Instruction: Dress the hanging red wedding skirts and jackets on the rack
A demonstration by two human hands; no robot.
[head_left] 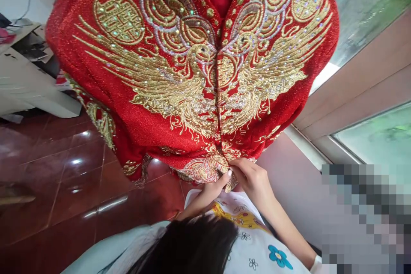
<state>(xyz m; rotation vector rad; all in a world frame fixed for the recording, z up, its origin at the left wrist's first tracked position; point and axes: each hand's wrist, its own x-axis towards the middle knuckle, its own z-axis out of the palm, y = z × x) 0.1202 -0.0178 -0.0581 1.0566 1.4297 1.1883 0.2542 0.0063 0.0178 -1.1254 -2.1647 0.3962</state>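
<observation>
A red jacket (128, 132) with gold embroidered birds, round emblems and small shiny beads fills the upper middle of the view. Its front edges meet along a centre line running down towards me. At the lower end of that line, my left hand (212, 190) pinches the embroidered hem, thumb on top. Close beside it on the right, my right hand (253, 180) has its fingers pressed together on the same front edge. The fingertips nearly touch, and whether a small fastener lies between them is hidden.
Glossy dark red floor tiles (77, 162) spread out at the left. A white table (35, 72) with assorted items stands at the far left. Framed glass (379, 132) is on the right, above a pixelated patch. My dark hair and flowered white top show at the bottom.
</observation>
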